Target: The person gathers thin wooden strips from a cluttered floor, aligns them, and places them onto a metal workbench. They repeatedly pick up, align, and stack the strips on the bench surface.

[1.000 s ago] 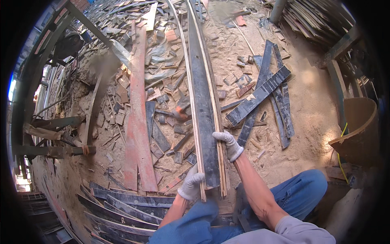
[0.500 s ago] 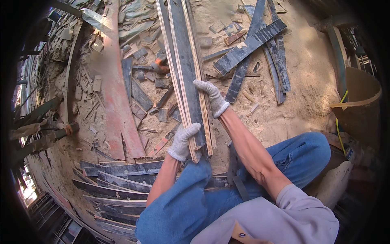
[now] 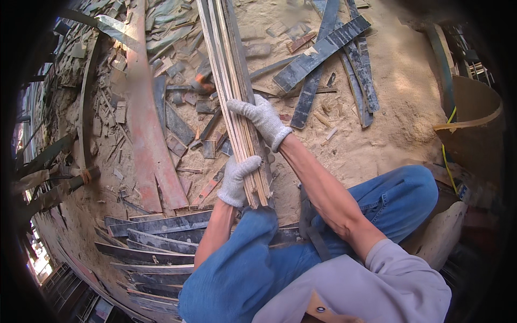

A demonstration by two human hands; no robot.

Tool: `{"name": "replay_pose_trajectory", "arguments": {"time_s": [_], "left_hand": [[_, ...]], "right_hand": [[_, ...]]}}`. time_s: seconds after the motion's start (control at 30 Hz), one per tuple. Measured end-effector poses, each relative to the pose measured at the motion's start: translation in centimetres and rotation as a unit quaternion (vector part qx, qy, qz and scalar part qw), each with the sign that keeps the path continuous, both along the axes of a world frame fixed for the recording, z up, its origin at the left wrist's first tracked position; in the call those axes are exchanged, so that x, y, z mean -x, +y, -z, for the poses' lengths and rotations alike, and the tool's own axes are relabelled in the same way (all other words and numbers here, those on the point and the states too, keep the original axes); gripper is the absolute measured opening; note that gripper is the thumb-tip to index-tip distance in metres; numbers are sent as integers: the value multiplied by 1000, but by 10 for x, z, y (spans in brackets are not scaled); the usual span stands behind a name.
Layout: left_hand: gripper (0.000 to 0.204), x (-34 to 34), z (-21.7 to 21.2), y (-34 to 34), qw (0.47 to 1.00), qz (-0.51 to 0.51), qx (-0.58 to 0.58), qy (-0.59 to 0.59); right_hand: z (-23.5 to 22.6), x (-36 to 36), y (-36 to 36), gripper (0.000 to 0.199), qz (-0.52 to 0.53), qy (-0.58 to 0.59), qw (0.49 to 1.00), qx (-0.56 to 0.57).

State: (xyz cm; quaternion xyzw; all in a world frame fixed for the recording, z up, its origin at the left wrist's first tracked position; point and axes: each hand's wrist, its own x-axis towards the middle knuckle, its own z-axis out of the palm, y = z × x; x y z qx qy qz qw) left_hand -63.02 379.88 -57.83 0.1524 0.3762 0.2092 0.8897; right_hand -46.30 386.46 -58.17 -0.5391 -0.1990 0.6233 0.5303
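A bundle of long plywood strips (image 3: 232, 75) stands on edge, pressed together, running from above my left knee toward the far edge. My left hand (image 3: 238, 180), in a pale knitted glove, grips the near end from the left side, thumb over the top. Farther along, my right hand (image 3: 264, 119), gloved alike, wraps the bundle from the right, its fingers reaching across the upper edges. The strips show light layered edges and a dark outer face. Parts of both hands' fingers are hidden behind the wood.
Left of the bundle lies a long reddish board (image 3: 145, 118). Dark strips (image 3: 323, 54) lie crossed at the far right. Several strips (image 3: 156, 253) are stacked beside my left leg. Wood scraps (image 3: 180, 118) and a claw-like orange-marked tool (image 3: 203, 81) litter the sandy ground. A brown bucket-like container (image 3: 471, 113) stands right.
The strips, spread with gaps before, are now squeezed into a tight bundle. My right hand has moved left, its fingers now lying across the top.
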Motion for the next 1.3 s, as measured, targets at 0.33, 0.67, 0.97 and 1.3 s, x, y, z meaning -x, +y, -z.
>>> {"name": "replay_pose_trajectory", "arguments": {"time_s": [0.33, 0.67, 0.97, 1.3], "left_hand": [[54, -12, -25, -3, 999, -30, -29, 31], [77, 22, -196, 63, 973, 85, -153, 148], [92, 87, -466, -44, 950, 86, -171, 248], [98, 168, -723, -210, 886, 265, 29, 379]], "right_hand": [[1, -5, -3, 62, -31, 115, 993, -4], [-151, 11, 27, 92, -94, 318, 943, -37], [-357, 28, 69, 122, -48, 514, 855, 59], [-481, 93, -20, 22, -85, 545, 820, 153]]}}
